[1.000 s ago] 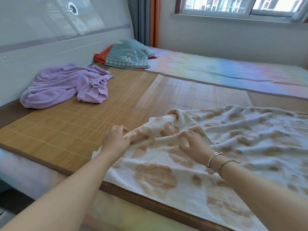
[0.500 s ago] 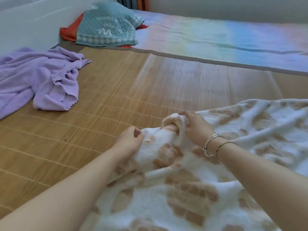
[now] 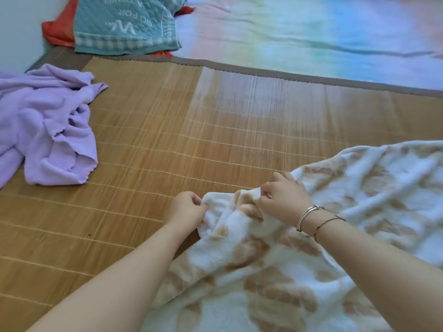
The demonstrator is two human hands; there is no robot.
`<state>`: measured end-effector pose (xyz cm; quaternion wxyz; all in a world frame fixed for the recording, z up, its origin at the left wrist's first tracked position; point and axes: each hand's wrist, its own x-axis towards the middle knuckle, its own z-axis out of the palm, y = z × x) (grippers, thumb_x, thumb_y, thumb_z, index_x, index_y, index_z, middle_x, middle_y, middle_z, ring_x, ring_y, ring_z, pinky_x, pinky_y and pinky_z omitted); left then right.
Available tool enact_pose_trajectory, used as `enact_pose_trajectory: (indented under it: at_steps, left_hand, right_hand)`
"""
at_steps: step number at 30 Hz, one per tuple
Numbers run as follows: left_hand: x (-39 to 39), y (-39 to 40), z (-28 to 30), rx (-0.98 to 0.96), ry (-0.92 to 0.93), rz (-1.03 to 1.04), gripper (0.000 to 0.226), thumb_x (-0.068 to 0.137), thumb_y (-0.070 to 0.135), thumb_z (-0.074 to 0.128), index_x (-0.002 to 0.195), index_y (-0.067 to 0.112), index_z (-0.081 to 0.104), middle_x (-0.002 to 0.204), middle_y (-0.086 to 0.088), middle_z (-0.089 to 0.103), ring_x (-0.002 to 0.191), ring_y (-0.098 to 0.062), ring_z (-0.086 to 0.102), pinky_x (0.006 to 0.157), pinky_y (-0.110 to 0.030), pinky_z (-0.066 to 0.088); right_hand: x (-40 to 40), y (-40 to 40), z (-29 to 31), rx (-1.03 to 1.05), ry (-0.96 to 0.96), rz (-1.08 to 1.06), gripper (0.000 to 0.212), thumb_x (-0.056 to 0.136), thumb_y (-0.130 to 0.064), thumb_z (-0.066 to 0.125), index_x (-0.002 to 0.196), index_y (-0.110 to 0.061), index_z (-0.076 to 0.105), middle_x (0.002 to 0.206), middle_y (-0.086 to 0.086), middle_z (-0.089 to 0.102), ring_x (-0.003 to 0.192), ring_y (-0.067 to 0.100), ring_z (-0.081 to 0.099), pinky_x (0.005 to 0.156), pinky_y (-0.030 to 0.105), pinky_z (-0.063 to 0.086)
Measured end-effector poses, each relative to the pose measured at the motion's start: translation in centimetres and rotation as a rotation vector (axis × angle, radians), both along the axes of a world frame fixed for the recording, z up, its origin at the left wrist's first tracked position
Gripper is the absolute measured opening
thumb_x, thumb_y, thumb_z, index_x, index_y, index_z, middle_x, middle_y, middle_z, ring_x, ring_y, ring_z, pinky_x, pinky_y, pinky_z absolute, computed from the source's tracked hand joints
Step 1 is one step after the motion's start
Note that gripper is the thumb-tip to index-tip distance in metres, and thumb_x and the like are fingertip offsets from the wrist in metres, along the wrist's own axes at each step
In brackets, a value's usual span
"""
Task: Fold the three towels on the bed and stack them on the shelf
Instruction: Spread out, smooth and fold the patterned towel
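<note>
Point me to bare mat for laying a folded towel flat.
Free: the bamboo mat between the purple towel and the white-and-tan towel, up to the mat's grey edge. Also bare left of the left hand. Crowded: lower right, where both hands grip that towel's bunched edge.

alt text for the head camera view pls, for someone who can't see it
Both hands, left hand and right hand, pinch a bunched edge of a white and tan towel on a bamboo mat. A crumpled purple towel lies far left, a teal towel beyond it.
</note>
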<state>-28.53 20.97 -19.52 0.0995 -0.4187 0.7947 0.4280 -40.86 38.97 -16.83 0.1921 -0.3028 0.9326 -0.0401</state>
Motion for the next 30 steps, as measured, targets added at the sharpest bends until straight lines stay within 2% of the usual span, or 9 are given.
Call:
enact_pose_trajectory:
  at_steps: [3,6,10,14,18,20,23,26,30]
  left_hand:
    - [-2.7,-2.0,1.8,0.089,0.153,0.151,0.006,0.095,0.013,0.046,0.088,0.014,0.047,0.060,-0.006,0.071,0.053,-0.019,0.069,0.059,-0.033,0.054]
    - [-6.4,-4.7,3.6,0.059,0.275,0.230,0.012,0.096,0.012,0.043,0.086,0.018,0.043,0.072,-0.012,0.072,0.056,-0.021,0.071,0.057,-0.034,0.057]
    - [-10.3,-8.4,3.8,-0.043,0.359,0.234,0.009,0.087,0.018,0.048,0.082,0.024,0.045,0.078,-0.004,0.072,0.073,-0.022,0.071,0.071,-0.045,0.059]
    - [-12.8,-10.8,4.1,-0.225,0.358,0.158,0.004,0.091,0.019,0.048,0.089,0.022,0.046,0.091,-0.002,0.066,0.080,-0.021,0.062,0.058,-0.032,0.046]
    - [-15.9,-12.6,4.1,-0.266,0.464,0.041,0.023,0.095,0.018,0.048,0.118,0.017,0.042,0.111,0.001,0.061,0.099,-0.021,0.059,0.065,-0.024,0.040]
    - [-17.1,-12.8,2.8,-0.137,0.422,-0.087,0.062,0.094,0.016,0.052,0.146,0.021,0.018,0.147,-0.001,0.040,0.130,-0.021,0.043,0.093,-0.023,0.036]
    - [-16.9,-12.2,-0.9,-0.144,0.149,-0.350,0.089,0.092,0.034,0.056,0.150,0.034,-0.012,0.161,-0.001,-0.001,0.148,-0.026,0.000,0.118,-0.042,0.011]
    - [-16.0,-12.0,-4.1,-0.363,-0.090,-0.536,0.078,0.092,0.060,0.038,0.149,0.042,-0.012,0.156,0.012,-0.026,0.143,-0.019,-0.028,0.114,-0.051,-0.013]
    - [-15.5,-11.9,-5.0,-0.461,-0.125,-0.539,0.075,0.089,0.070,0.023,0.146,0.043,-0.017,0.151,0.018,-0.034,0.141,-0.014,-0.032,0.110,-0.053,-0.019]
  right_hand:
    - [-1.0,-1.1,0.5,-0.138,-0.024,-0.070,0.029,0.089,-0.030,0.042,0.069,-0.015,0.057,0.086,-0.004,0.043,0.086,0.018,0.040,0.074,0.031,0.031]
    - [-2.8,-3.5,0.3,-0.326,-0.129,-0.098,0.017,0.092,-0.027,0.046,0.091,-0.012,0.052,0.098,-0.001,0.049,0.078,0.020,0.048,0.067,0.031,0.037]
    - [-5.6,-7.9,-0.5,-0.405,-0.157,-0.131,0.045,0.089,-0.021,0.051,0.132,-0.016,0.037,0.132,0.003,0.044,0.103,0.026,0.055,0.088,0.041,0.047]
    - [-9.2,-12.0,-0.8,-0.328,-0.146,-0.189,0.007,0.090,-0.016,0.044,0.095,-0.013,0.047,0.097,0.008,0.058,0.088,0.030,0.061,0.074,0.040,0.051]
    - [-13.8,-15.7,-0.5,-0.493,-0.001,-0.269,0.011,0.092,-0.012,0.042,0.082,-0.009,0.046,0.092,0.012,0.053,0.087,0.030,0.054,0.069,0.030,0.038]
    - [-16.0,-17.0,-0.9,-0.572,-0.074,-0.268,0.018,0.093,-0.013,0.045,0.108,-0.009,0.054,0.120,0.013,0.052,0.110,0.027,0.051,0.081,0.026,0.035]
    - [-16.5,-17.6,-2.3,-0.431,-0.272,-0.139,0.064,0.093,-0.011,0.045,0.150,-0.022,0.018,0.159,0.006,0.007,0.142,0.019,0.023,0.106,0.029,0.025]
    - [-15.2,-17.5,-4.4,-0.471,-0.278,-0.070,0.076,0.087,-0.002,0.044,0.151,-0.026,0.011,0.160,-0.001,-0.007,0.147,0.018,0.006,0.113,0.029,0.015]
    - [-13.6,-15.9,-6.1,-0.481,-0.091,0.008,0.066,0.087,-0.005,0.044,0.148,-0.023,0.024,0.160,-0.005,0.000,0.147,0.012,0.000,0.120,0.034,0.002]
